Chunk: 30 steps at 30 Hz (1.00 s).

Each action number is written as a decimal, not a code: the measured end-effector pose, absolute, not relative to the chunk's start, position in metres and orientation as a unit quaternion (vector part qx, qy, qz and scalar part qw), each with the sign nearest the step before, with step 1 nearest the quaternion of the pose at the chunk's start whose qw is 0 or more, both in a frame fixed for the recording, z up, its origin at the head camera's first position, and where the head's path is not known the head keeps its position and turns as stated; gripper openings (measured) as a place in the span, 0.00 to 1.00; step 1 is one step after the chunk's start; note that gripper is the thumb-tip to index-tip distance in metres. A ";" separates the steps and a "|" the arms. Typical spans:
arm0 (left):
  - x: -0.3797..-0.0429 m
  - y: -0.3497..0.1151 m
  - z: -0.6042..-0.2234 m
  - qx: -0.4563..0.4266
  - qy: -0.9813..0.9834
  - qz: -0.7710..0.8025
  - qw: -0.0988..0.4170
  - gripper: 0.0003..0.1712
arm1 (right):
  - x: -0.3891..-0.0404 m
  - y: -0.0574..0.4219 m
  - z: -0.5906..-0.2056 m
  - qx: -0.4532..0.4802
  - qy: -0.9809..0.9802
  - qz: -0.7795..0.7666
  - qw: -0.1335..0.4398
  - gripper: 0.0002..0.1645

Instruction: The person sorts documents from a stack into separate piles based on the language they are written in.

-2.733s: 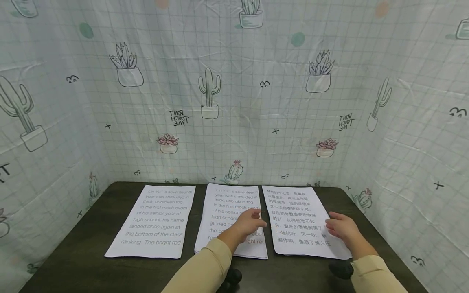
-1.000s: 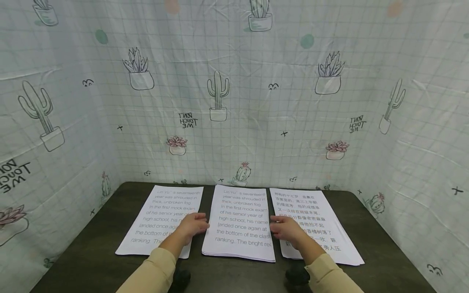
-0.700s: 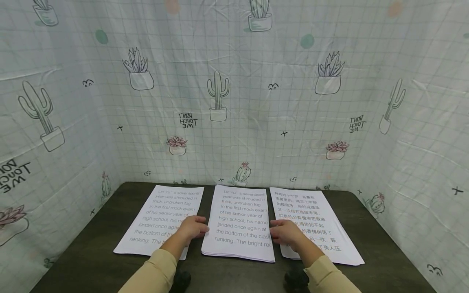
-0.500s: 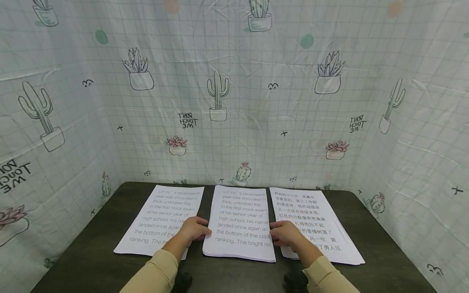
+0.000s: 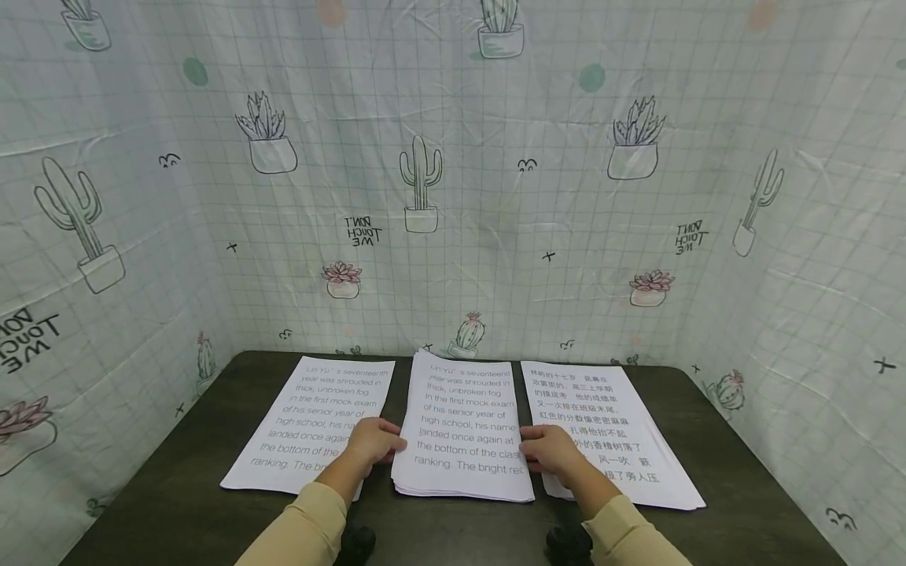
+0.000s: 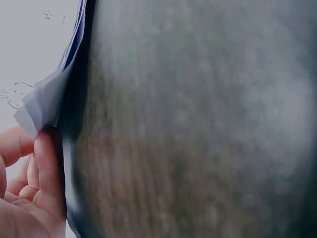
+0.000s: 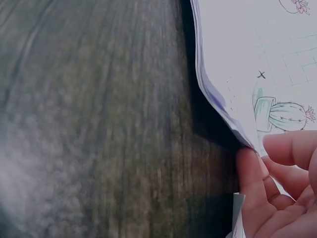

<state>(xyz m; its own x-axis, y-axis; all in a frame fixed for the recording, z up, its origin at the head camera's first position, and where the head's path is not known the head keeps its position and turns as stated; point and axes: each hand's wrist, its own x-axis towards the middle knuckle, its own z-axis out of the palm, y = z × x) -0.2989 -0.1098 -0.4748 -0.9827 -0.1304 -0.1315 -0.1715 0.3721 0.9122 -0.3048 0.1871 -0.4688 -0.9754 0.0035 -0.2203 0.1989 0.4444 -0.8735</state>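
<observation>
A thick stack of white rectangular paper sheets printed with grey English lines [image 5: 463, 420] is held between two bare hands over the dark wood-grained desk [image 5: 453, 538]; whether its whole underside touches the wood cannot be told. At the stack's left edge, the left hand [image 5: 375, 442] is nearly closed, thumb and fingertip pinching the sheets, which crumple at the grip in the wrist view. At its right edge, the right hand [image 5: 554, 450] pinches likewise, the gap filled by paper alone. Left of the stack lies another white pile with English text [image 5: 322, 409], partly under the left forearm; right of it, a white pile with Chinese characters [image 5: 623, 440], partly covered by the right hand. Behind it hangs white gridded fabric printed with cacti [image 5: 481, 259]
</observation>
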 end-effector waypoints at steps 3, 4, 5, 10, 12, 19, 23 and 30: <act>-0.299 -0.109 -0.475 -0.094 0.829 0.551 0.010 0.09 | -0.305 0.187 -0.469 0.059 0.845 -0.524 0.091 0.26; -0.299 -0.109 -0.475 -0.094 0.829 0.551 0.007 0.08 | -0.305 0.187 -0.469 0.058 0.846 -0.522 0.091 0.26; -0.300 -0.108 -0.476 -0.094 0.828 0.552 0.004 0.08 | -0.305 0.187 -0.469 0.058 0.846 -0.523 0.092 0.26; -0.301 -0.106 -0.479 -0.091 0.826 0.556 -0.002 0.07 | -0.304 0.189 -0.469 0.052 0.844 -0.526 0.090 0.26; -0.302 -0.106 -0.479 -0.090 0.827 0.555 -0.005 0.07 | -0.304 0.190 -0.469 0.049 0.843 -0.528 0.088 0.27; -0.304 -0.105 -0.480 -0.087 0.838 0.538 -0.035 0.06 | -0.303 0.191 -0.469 0.050 0.839 -0.535 0.088 0.27; -0.304 -0.104 -0.483 -0.082 0.827 0.557 -0.019 0.08 | -0.304 0.191 -0.470 0.052 0.839 -0.534 0.090 0.27; -0.306 -0.102 -0.489 -0.081 0.796 0.599 0.019 0.11 | -0.304 0.193 -0.473 0.054 0.836 -0.540 0.086 0.28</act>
